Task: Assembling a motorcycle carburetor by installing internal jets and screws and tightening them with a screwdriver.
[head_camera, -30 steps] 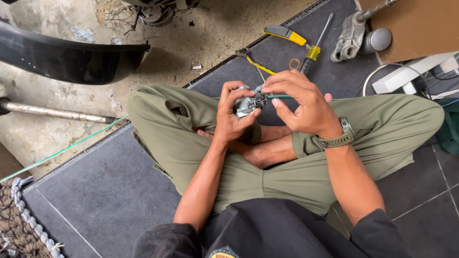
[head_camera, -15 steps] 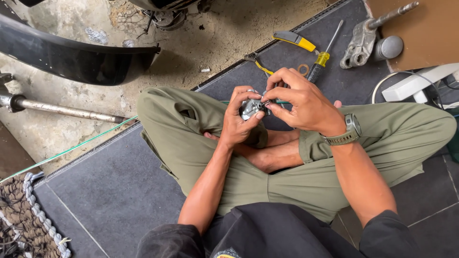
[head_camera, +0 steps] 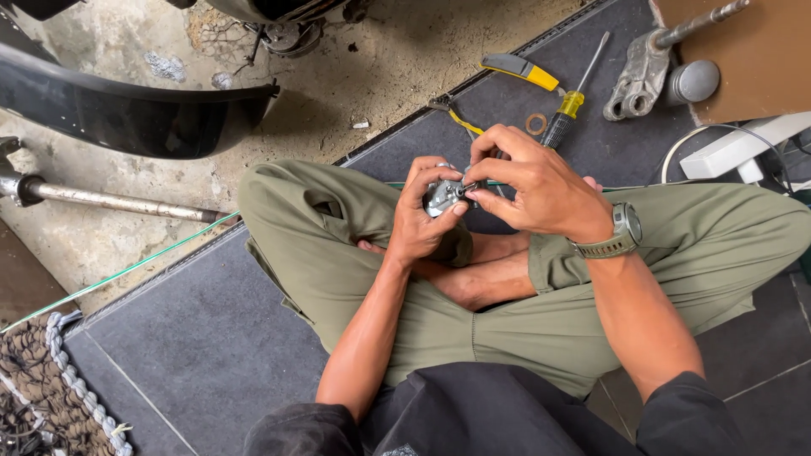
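person sits cross-legged on dark floor mat [head_camera: 211, 346], left hand [head_camera: 422, 221] wrapped around small grey metal part [head_camera: 443, 196] held above the lap, right hand [head_camera: 532, 187] pinching at the part's top with fingertips, watch [head_camera: 621, 232] on right wrist. yellow-handled screwdriver [head_camera: 568, 101], yellow pliers [head_camera: 517, 69] and a small ring [head_camera: 536, 124] lie near the mat's far edge. black fender [head_camera: 127, 114] and metal rod [head_camera: 118, 203] on concrete at left

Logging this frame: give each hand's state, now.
Left hand: closed on the metal part.
Right hand: fingers pinched at the same part.
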